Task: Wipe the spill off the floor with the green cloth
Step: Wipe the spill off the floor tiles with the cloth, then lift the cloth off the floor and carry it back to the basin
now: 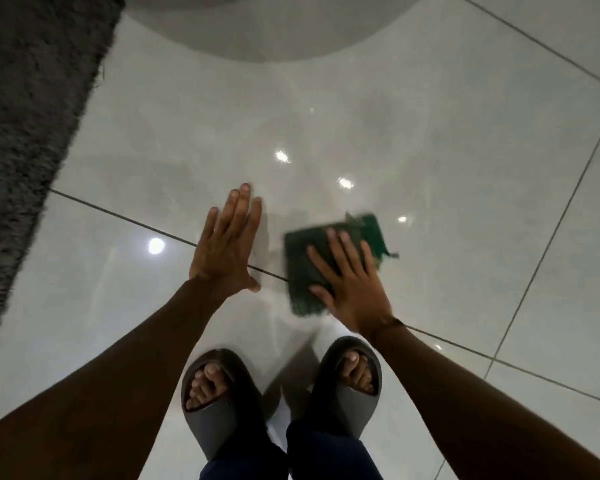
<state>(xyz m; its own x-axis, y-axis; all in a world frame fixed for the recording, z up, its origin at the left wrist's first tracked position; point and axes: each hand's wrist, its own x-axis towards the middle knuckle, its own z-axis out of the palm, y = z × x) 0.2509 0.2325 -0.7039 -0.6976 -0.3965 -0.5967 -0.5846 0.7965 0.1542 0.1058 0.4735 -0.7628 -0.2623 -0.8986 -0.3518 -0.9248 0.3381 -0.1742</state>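
**Hand pressed on green cloth over tiled floor**

The right hand [350, 289] lay flat, fingers spread, pressing the green cloth [312, 261] onto the glossy floor [430, 133], just beyond two slippered feet, likely to rub it across the wet patch. The left hand [227, 247] rested flat to the left, fingers straight and holding nothing, probably as a brace. A dark rug [32, 133] lay far left. No containers showed.

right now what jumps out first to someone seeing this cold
The green cloth on the glossy pale floor tiles, pinned flat under the right hand, draws the eye first; its edges are blurred. The left hand is spread flat beside it, fingers pointing away from the person. Below them stand two feet in dark slides, and a dark shaggy rug fills the upper left.
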